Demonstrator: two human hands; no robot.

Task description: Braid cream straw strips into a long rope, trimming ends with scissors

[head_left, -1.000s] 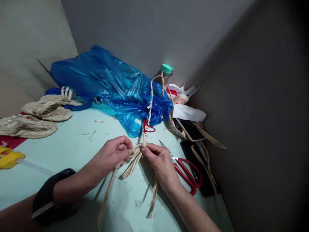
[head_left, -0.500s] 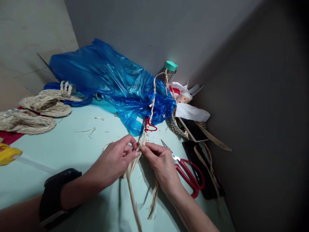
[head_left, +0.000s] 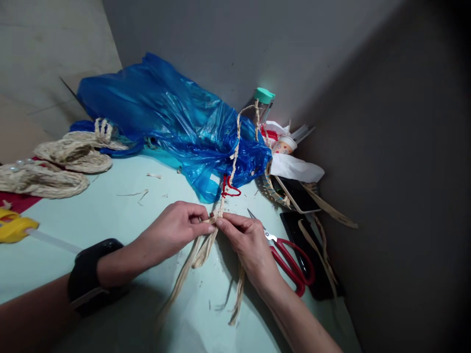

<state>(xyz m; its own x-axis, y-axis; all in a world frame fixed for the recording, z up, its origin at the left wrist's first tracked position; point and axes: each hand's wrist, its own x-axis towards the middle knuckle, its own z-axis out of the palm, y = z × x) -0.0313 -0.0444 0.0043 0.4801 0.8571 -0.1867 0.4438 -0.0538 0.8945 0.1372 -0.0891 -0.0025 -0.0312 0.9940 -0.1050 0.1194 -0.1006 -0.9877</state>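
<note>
Pale mint-green tabletop point(head_left: 110, 230) is filling the corner under grey walls, with a crumpled blue plastic bag point(head_left: 165, 122) lying at its back. Just in front of the bag's near edge, the left hand point(head_left: 176, 230) and right hand point(head_left: 250, 242) are meeting fingertip to fingertip, both pinching tightly where a thin braided straw cord point(head_left: 235, 147) is ending. From that pinch the cord's long axis is running away from the person, up over the bag's right end. Loose flat straw strands point(head_left: 200, 252) are trailing the opposite way, away from the bag. Neither hand is sitting nearer the braid; red-handled steel scissors point(head_left: 285, 257) are lying off the bag's front right, just beside the right hand.
</note>
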